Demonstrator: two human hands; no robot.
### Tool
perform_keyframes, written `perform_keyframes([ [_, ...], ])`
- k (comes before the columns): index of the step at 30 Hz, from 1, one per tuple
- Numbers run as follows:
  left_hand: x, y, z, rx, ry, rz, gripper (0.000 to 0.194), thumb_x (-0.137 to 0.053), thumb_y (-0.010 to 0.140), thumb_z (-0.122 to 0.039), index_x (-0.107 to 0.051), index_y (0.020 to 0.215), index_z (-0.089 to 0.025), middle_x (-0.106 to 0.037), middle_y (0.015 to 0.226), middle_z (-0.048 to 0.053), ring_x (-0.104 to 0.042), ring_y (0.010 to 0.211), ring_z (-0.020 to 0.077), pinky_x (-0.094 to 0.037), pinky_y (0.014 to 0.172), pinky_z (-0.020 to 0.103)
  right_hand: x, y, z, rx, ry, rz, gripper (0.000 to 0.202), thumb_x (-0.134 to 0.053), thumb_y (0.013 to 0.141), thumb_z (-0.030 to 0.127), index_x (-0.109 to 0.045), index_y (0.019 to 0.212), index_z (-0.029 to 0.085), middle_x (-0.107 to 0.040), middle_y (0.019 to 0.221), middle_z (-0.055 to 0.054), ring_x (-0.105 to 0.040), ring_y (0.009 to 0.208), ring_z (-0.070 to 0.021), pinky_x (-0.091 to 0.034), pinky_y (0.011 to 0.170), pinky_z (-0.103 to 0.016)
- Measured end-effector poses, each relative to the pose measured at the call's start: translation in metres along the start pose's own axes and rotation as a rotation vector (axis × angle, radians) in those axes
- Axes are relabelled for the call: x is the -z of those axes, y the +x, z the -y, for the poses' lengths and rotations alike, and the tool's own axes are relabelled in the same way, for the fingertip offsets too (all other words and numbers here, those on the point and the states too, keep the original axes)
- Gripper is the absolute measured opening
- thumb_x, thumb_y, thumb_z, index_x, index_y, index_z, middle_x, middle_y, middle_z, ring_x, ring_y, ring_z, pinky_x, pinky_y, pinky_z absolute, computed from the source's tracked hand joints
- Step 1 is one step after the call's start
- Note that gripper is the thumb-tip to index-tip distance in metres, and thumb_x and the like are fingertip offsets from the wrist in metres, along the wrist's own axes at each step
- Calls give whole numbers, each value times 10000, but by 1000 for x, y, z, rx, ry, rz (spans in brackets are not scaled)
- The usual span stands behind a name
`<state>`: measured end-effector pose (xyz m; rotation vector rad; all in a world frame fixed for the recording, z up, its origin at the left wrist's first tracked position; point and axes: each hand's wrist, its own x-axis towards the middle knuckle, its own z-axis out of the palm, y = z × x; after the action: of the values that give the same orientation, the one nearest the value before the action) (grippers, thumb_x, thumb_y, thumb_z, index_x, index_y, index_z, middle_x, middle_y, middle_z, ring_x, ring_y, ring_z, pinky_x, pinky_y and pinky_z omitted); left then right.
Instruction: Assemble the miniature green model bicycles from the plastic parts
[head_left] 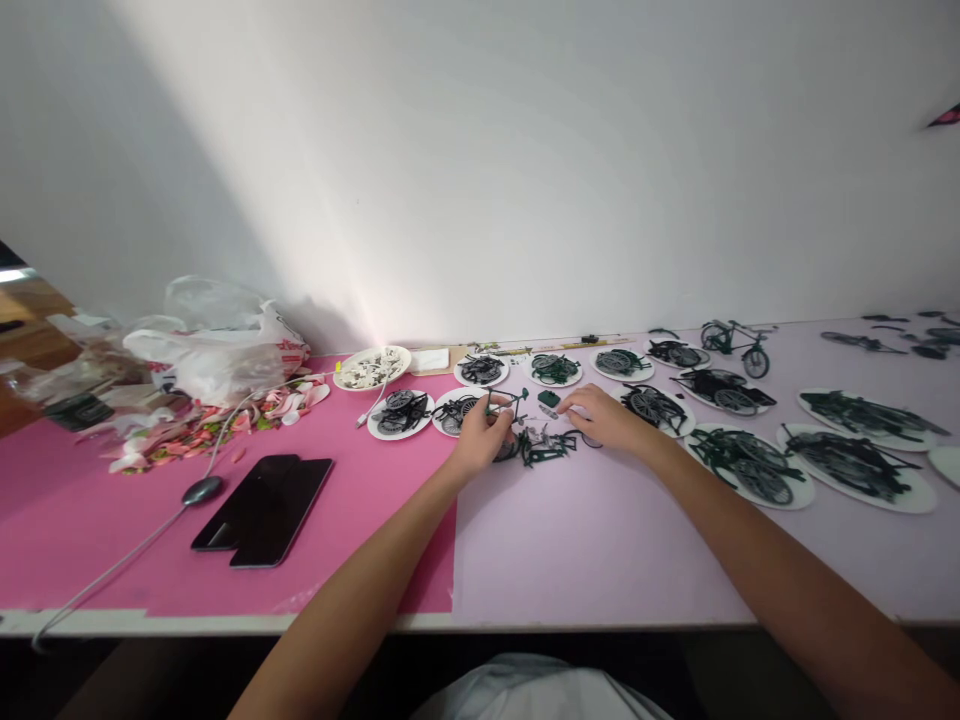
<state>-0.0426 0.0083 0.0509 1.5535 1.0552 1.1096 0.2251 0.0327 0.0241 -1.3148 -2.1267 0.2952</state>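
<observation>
My left hand (484, 435) is closed, thumb and fingers pinching a dark green toy bicycle frame (516, 400) that sticks up above the fingers. To its right, my right hand (600, 415) is low over the table with fingertips drawn together by a small grey part (549, 411); whatever they pinch is too small to make out. Between and below the hands lies a loose cluster of green and grey bicycle parts (541, 446). A small dark green block (548, 397) rests just behind them.
Several white plates (400, 415) of dark bicycle parts surround the hands. An assembled toy bicycle (739, 342) stands at the back right. On the pink left side are a bowl (373, 369), a black phone (281, 515), a cabled mouse (202, 490) and plastic bags (217, 350).
</observation>
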Motion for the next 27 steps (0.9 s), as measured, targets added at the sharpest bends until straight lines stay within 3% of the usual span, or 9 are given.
perform_keyframes([
  [7,-1,1,-3,-7,3,-64,246,-616,897,-393,-591,1007,-174,-582,546,-37,-505,454,114,-360,475,198,-8,-3,12,26,68,-13,228,-609,972,374,-787,1061,263,-729,1084,-95,-628,1118,-301,-490,1014,-450],
  [15,3,1,0,-10,171,34,226,-626,897,-362,-571,1030,-188,-675,572,-8,-604,516,156,-422,529,223,-23,-6,16,117,104,6,325,-510,991,231,-767,1178,295,-688,1216,-95,-572,1223,-296,-461,1093,-505],
  [24,4,2,-3,-9,259,55,159,-600,899,-355,-571,934,-203,-697,593,6,-653,566,196,-451,588,264,-32,-2,9,68,99,26,248,-564,966,226,-801,1018,279,-732,1020,-89,-603,1110,-295,-504,1019,-488],
  [27,4,1,-4,-17,280,45,140,-591,905,-342,-576,909,-203,-694,589,7,-641,553,192,-448,592,266,-31,-2,10,11,119,0,272,-583,954,232,-769,1148,275,-729,1053,-88,-634,1094,-283,-521,978,-455],
])
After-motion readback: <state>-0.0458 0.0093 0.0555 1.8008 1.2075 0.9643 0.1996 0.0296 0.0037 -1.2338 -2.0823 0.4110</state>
